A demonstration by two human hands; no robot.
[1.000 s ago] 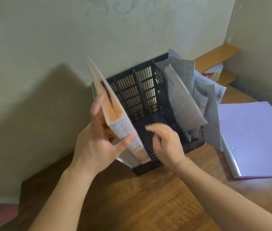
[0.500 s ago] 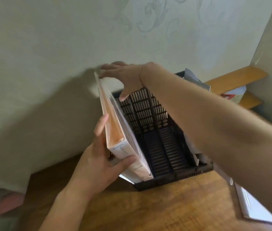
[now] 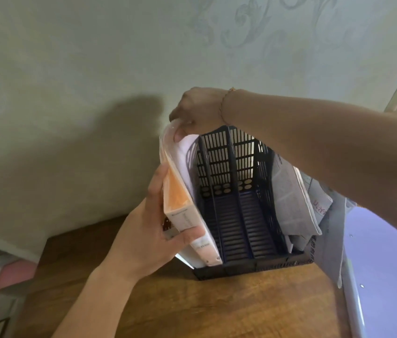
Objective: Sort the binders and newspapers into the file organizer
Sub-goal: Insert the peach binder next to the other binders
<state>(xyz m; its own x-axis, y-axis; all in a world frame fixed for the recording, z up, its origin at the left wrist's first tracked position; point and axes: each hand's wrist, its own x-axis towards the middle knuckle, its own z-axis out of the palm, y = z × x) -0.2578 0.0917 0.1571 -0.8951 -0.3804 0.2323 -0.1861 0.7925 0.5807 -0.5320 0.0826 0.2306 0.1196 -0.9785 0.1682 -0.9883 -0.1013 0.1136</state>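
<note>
A dark slatted file organizer [image 3: 238, 215] stands on the wooden table against the wall. An orange binder [image 3: 176, 196] stands upright in its leftmost slot. My left hand [image 3: 148, 230] grips the binder's spine near the bottom. My right hand [image 3: 197, 111] reaches across the organizer and pinches the binder's top back corner. Folded newspapers [image 3: 292, 198] fill the rightmost slot and lean out to the right. The two middle slots hold nothing.
A purple binder [image 3: 387, 264] lies flat on the table at the right, partly under my right forearm. The wallpapered wall [image 3: 95, 93] stands close behind the organizer. The table's left edge [image 3: 44, 242] drops off beside pink and white items.
My right hand went from the organizer's front up and over to the binder's top corner and closed on it. The binder now stands more upright in the left slot. The view shifted.
</note>
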